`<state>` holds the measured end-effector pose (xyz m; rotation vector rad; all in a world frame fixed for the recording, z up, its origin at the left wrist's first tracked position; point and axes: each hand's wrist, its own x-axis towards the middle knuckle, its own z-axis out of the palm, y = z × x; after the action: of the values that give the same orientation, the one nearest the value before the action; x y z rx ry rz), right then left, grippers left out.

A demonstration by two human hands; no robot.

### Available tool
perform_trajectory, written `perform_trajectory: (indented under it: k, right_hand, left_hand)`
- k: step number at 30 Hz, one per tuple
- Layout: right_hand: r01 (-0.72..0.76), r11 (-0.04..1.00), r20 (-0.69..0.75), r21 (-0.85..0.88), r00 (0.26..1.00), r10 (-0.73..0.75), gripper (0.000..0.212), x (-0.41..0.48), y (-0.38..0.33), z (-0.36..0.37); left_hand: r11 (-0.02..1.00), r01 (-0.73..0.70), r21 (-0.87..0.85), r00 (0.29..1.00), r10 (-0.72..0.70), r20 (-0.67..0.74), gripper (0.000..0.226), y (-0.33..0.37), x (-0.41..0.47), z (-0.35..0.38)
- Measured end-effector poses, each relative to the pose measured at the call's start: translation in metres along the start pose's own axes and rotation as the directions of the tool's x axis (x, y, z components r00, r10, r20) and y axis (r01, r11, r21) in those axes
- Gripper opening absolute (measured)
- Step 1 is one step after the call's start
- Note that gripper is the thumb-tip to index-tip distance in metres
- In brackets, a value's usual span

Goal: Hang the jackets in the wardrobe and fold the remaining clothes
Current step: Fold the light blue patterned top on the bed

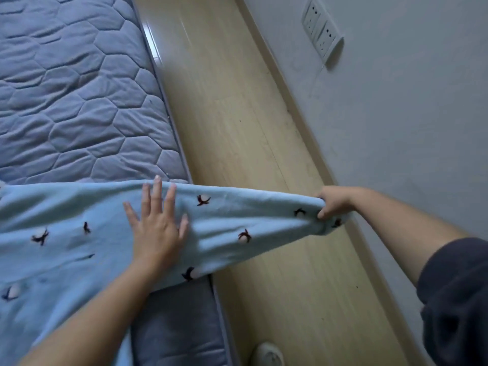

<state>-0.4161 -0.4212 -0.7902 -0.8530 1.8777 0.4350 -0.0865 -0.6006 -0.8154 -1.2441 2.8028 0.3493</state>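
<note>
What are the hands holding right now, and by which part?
The right hand grips the blue garment by the end of its stretched-out part, likely a sleeve cuff. The left hand lies flat on the garment, gripping nothing.

A light blue garment, dotted with small dark marks around white tufts, spans the lower frame. Upper left, the dusty blue-grey mattress shows a stitched hexagon pattern. The floor runs pale yellow wood grain through the centre; the wall at right is plain grey-white, its socket panel white. The sleeve at lower right is dark navy.
</note>
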Motion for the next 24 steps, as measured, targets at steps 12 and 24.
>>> perform_trajectory:
  k: [12,24]
  right_hand:
    - [0.173,0.179,-0.196,0.968,0.973,0.119,0.017,-0.062,0.044,0.022]
    - [0.487,0.374,-0.458,0.789,0.873,-0.168,0.017,-0.232,-0.163,-0.005]
  left_hand:
    - [0.997,0.026,0.066,0.981,-0.038,0.188,0.067,0.002,-0.044,0.012]
    - [0.137,0.639,-0.757,0.756,0.069,0.651,0.017,0.015,-0.085,-0.183]
